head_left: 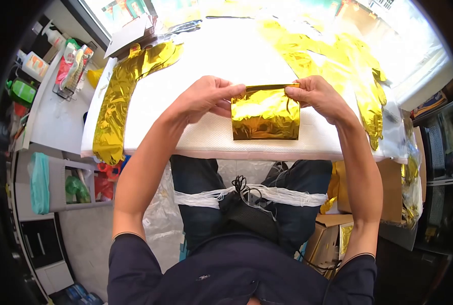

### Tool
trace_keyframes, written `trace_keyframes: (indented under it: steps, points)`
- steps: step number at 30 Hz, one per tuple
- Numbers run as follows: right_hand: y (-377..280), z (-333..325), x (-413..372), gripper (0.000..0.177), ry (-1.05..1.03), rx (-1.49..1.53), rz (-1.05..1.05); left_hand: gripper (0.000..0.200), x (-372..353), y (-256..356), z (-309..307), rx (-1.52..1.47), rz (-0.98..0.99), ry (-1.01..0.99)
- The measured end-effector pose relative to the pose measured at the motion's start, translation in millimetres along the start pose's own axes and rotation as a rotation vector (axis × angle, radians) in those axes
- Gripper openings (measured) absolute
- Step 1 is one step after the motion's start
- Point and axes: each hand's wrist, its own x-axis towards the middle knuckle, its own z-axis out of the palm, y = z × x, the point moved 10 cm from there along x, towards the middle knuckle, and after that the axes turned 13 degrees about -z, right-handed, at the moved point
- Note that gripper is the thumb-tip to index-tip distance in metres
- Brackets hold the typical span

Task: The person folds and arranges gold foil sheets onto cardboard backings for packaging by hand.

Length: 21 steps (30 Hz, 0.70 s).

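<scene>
A folded gold foil sheet (265, 118) hangs between my hands just over the near edge of the white padded table (201, 134). At its upper left corner my left hand (212, 97) pinches the foil between thumb and fingers. My right hand (315, 96) grips the upper right corner the same way, thumb on the near face. Shiny gold foil pieces lie on both sides: a long strip (115, 101) at the left and a crumpled pile (333, 61) at the right. Across my thighs lies a bundle of white strings (297, 197).
A wire basket (74, 71) and bottles (35, 65) stand on the left counter. Below it is a grey storage rack (58, 184) with bags. An open cardboard box (325, 239) sits on the floor by my right leg. A white box (130, 35) rests at the table's far left.
</scene>
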Motion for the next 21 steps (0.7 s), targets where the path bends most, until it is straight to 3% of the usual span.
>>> trace_keyframes:
  steps: [4,10,12,19,21]
  points:
    - [10.7,0.3,10.8,0.025,-0.011,-0.045,0.022,0.047,23.5,-1.4,-18.9,0.091,-0.097,0.002]
    - [22.0,6.3,28.3,0.025,-0.049,-0.012,0.034,0.036,46.0,11.1,-23.6,0.297,-0.055,-0.077]
    - [19.5,4.4,33.6,0.026,-0.101,-0.159,0.005,0.030,48.0,17.6,-23.2,0.348,-0.027,-0.073]
    - [24.7,6.3,43.4,0.023,-0.081,-0.087,-0.046,0.030,52.7,24.7,-36.6,0.319,0.083,-0.001]
    - [22.8,5.5,45.4,0.022,-0.029,0.053,-0.055,0.039,49.7,24.8,-46.4,0.234,0.062,0.060]
